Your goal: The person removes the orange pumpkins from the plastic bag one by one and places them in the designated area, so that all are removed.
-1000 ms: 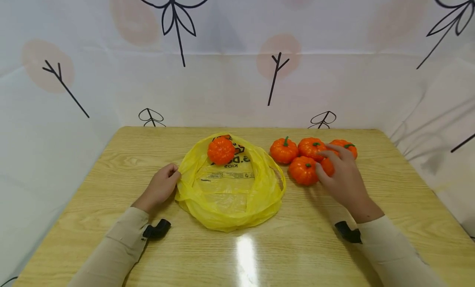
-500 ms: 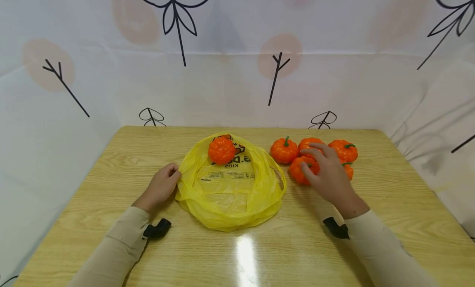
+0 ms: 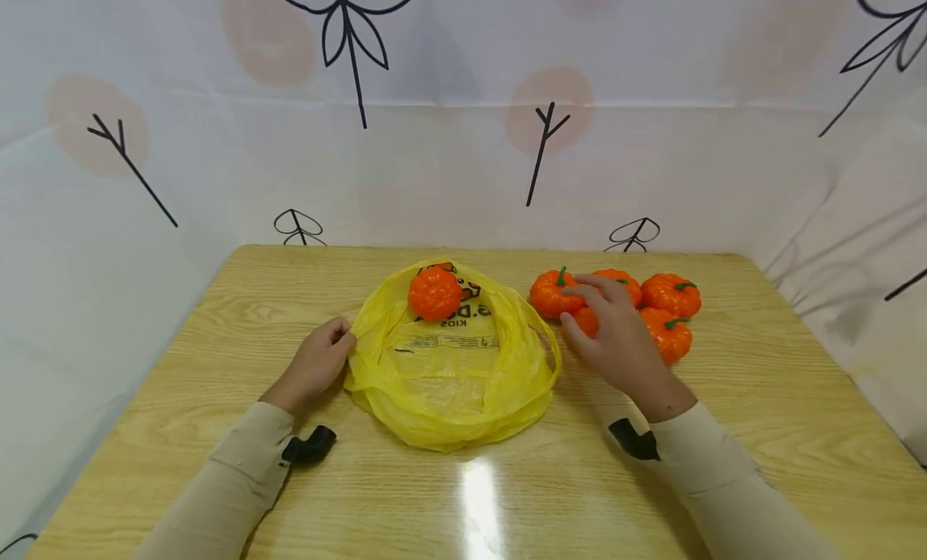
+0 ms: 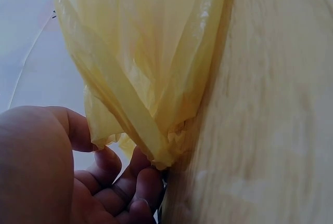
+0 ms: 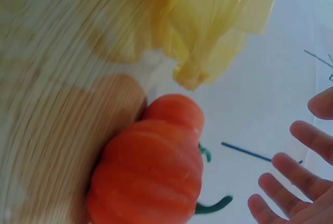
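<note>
The right hand (image 3: 615,339) hovers over the near-left pumpkin (image 3: 585,322) of a cluster on the table (image 3: 760,431), fingers spread and only loosely bent; the right wrist view shows the fingertips (image 5: 291,182) apart from the orange shell, so the hand holds nothing and the grasp is not yet made. The left hand (image 3: 315,365) pinches the left rim of the yellow bag (image 3: 449,383), fingers curled around the gathered plastic, as the left wrist view shows plainly.

The pumpkin under the right hand sits right of the bag, touching or just beside its neighbours: one at the far left (image 3: 552,293), one behind the fingers (image 3: 621,283), one at the far right (image 3: 670,293) and one near right (image 3: 668,333). A sixth pumpkin (image 3: 434,293) already lies inside the bag at its far side.

The pumpkin looks like glossy hollow plastic, so probably light, rigid and a little slippery; its ribbed round body would likely take a fingers-and-thumb grip across its widest part better than the thin green stem. The bag is thin, limp film that appears to stay open only where it is held.
</note>
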A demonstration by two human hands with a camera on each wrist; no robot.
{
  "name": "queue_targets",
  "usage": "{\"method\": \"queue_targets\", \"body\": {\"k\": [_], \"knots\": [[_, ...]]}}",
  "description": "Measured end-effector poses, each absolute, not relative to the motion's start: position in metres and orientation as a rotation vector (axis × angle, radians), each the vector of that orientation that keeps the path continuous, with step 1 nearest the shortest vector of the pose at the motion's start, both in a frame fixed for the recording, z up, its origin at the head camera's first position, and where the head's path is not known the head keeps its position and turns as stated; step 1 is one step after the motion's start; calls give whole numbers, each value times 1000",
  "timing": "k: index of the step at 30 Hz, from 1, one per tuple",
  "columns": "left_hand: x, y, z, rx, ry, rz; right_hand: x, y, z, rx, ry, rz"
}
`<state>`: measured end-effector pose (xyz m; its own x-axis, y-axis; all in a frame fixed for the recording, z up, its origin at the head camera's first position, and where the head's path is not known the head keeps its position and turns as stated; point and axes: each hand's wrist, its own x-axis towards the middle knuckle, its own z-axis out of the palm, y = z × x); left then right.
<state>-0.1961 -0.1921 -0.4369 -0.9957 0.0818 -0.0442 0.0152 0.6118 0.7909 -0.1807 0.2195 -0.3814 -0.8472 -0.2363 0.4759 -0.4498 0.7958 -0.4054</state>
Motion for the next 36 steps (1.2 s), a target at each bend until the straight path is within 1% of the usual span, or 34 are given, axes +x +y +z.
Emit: {"method": "queue_targets", "body": {"k": [15, 36], "knots": [[-197, -191, -438, 89, 2748, 1345, -182, 180, -378, 620, -2611, 789], [-197, -194, -436, 79, 2752, 1322, -176, 166, -380, 678, -2661, 763]]}}
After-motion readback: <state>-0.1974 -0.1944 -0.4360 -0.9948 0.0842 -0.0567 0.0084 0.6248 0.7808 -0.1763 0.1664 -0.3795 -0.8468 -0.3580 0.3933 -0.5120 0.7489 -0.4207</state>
